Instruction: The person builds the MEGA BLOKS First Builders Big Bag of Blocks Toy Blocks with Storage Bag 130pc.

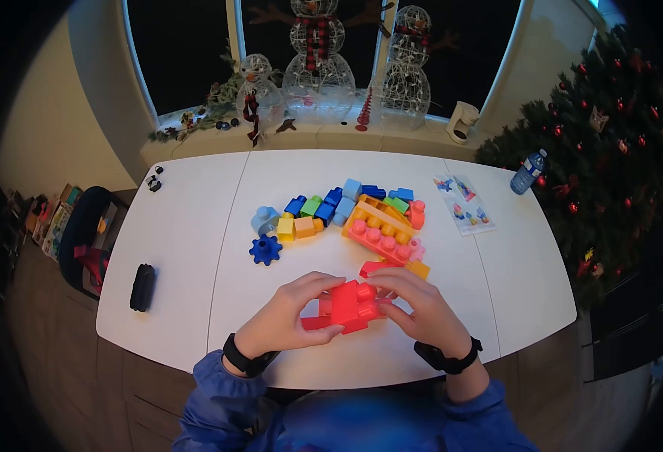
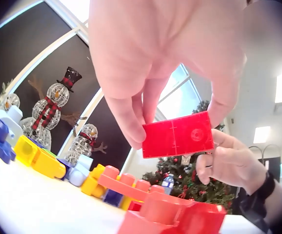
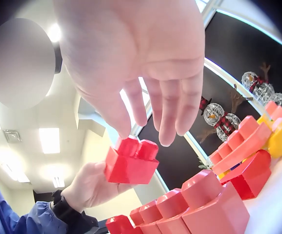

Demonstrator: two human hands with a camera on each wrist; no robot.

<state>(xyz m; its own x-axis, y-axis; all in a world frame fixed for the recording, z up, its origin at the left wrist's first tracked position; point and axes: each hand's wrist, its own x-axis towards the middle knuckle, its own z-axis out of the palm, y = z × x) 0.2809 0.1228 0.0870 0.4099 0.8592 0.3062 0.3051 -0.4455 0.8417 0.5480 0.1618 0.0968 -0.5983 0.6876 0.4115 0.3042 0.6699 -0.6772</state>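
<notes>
The left hand (image 1: pixel 290 310) pinched the red block (image 1: pixel 349 306) above the bench (image 1: pixel 527 294), near its near edge. The right hand (image 1: pixel 427 315), fingers loosely extended, gripped nothing; its thumb was at the block's top, contact indeterminate.

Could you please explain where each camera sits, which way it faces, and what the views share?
Head: worn on the head, facing forward and down at the white table; the left hand, right hand and shiny blue sleeves show.
Left wrist: looks past the left hand, large at top, at the red plastic studded block it grips; the right hand shows beyond.
Right wrist: looks past the right hand, large at top, at that block; the left hand, one sleeve and a blurred head show.
Shared: both wrist views show the block and wire-frame snowmen.
</notes>
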